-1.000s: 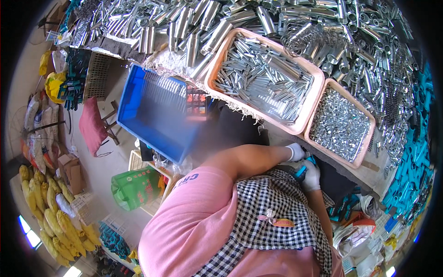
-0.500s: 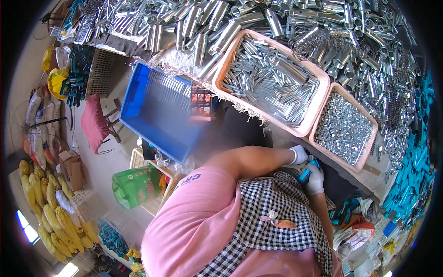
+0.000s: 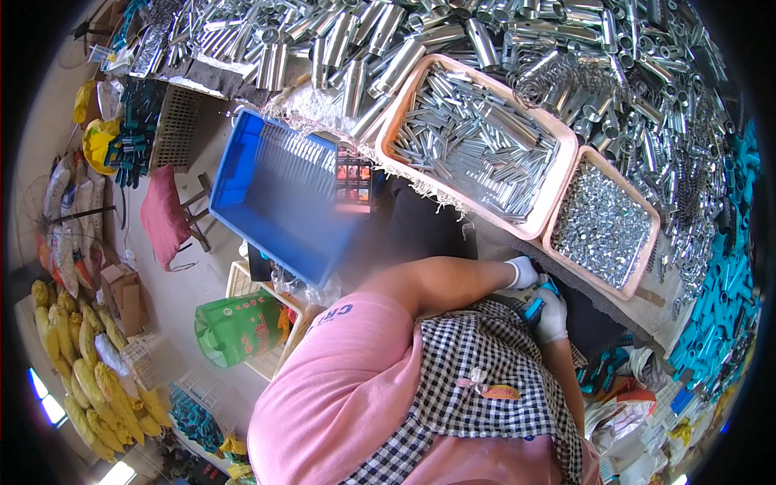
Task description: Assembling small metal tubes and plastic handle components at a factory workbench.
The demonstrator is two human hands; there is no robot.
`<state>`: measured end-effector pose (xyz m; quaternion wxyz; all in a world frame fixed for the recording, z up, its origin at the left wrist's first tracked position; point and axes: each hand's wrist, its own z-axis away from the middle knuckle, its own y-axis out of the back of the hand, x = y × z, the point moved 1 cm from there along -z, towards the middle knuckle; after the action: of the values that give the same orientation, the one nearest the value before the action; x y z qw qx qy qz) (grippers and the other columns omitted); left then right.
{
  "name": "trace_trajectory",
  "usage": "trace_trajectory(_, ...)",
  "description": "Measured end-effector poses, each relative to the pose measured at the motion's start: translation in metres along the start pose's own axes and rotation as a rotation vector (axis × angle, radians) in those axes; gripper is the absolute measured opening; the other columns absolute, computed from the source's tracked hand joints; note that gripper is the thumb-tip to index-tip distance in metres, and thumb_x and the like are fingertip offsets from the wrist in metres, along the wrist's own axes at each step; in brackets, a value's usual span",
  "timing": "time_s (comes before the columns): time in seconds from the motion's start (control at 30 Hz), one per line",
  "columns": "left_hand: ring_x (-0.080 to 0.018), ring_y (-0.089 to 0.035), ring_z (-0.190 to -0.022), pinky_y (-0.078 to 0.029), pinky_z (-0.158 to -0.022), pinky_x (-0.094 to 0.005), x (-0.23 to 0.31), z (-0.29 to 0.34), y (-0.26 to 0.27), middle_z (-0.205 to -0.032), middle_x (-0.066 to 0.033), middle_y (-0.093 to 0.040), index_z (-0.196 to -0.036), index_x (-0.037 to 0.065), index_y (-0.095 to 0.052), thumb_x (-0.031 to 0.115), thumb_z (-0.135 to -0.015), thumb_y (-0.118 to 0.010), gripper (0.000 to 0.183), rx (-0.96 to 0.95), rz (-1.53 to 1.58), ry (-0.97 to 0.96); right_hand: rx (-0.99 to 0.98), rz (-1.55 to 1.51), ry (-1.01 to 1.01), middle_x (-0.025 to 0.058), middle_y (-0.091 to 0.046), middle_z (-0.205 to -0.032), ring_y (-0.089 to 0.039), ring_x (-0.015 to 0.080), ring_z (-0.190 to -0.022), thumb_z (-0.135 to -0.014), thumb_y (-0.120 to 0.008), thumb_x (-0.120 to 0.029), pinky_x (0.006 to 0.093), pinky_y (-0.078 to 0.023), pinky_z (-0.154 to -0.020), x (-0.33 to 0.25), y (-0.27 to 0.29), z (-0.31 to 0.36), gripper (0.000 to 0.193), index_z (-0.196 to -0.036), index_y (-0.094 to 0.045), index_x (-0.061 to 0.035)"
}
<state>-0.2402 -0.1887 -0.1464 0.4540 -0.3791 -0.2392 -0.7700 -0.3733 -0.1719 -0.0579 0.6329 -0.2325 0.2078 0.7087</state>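
Observation:
Both my hands wear white gloves and are close together in front of the checked apron, below the table's near edge. My right hand (image 3: 553, 316) is closed around a teal plastic part (image 3: 533, 308), which shows on both sides of the fingers. My left hand (image 3: 524, 272) lies just beyond it, bent at the wrist, beside the upper end of the teal part. Its fingertips are mostly hidden, so what it grips is unclear. Nearest on the table are a pink tray (image 3: 558, 218) of thin metal rods and a smaller pink tray (image 3: 653, 217) of small metal pieces.
Shiny metal tubes (image 3: 477, 44) and springs (image 3: 533, 81) heap across the table. Teal plastic parts (image 3: 703, 339) pile up at the right. A blue bin (image 3: 234, 194) with metal rods stands left of me, near a green bag (image 3: 242, 327) and a stool with a red cushion (image 3: 164, 218).
Both hands stay in nearly the same place with the teal part. The view has shifted very slightly.

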Motion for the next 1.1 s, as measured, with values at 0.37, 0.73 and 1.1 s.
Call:
trace_trajectory(0.37, -0.0326, -0.068, -0.073, -0.052, -0.069, -0.0422, 0.008, 0.007, 0.006, -0.084, -0.0185, -0.071, -0.105, 0.006, -0.071, 0.051, -0.088, -0.063, 0.049, -0.012, 0.0, 0.038, 0.03, -0.012, -0.021, 0.005, -0.058, -0.069, -0.055, 0.0171, -0.056, -0.081, -0.058, -0.008, 0.0283, -0.045, -0.055, 0.001, 0.002, -0.001, 0.005, -0.083, -0.06, -0.0046)
trace_trajectory(0.73, -0.0212, -0.061, -0.066, -0.049, -0.064, -0.0377, 0.009, 0.013, 0.01, -0.084, -0.0101, -0.07, -0.115, 0.008, -0.068, 0.052, -0.091, -0.059, 0.051, -0.081, 0.076, 0.084, 0.052, -0.013, -0.035, 0.0038, -0.057, -0.068, -0.055, 0.0162, -0.057, -0.082, -0.059, -0.009, 0.0283, -0.044, -0.055, 0.0, -0.001, 0.0, 0.004, -0.081, -0.06, -0.0056)
trace_trajectory(1.1, -0.0272, -0.062, -0.062, -0.051, -0.064, -0.0413, -0.01, -0.005, -0.006, -0.072, -0.0156, -0.068, -0.089, -0.002, -0.072, 0.053, -0.083, -0.071, 0.055, 0.025, 0.168, 0.126, -0.009, -0.07, -0.022, 0.0043, -0.057, -0.071, -0.056, 0.0172, -0.06, -0.083, -0.058, -0.008, 0.0283, -0.046, -0.058, 0.0, -0.001, 0.0, 0.004, -0.084, -0.06, -0.0046)
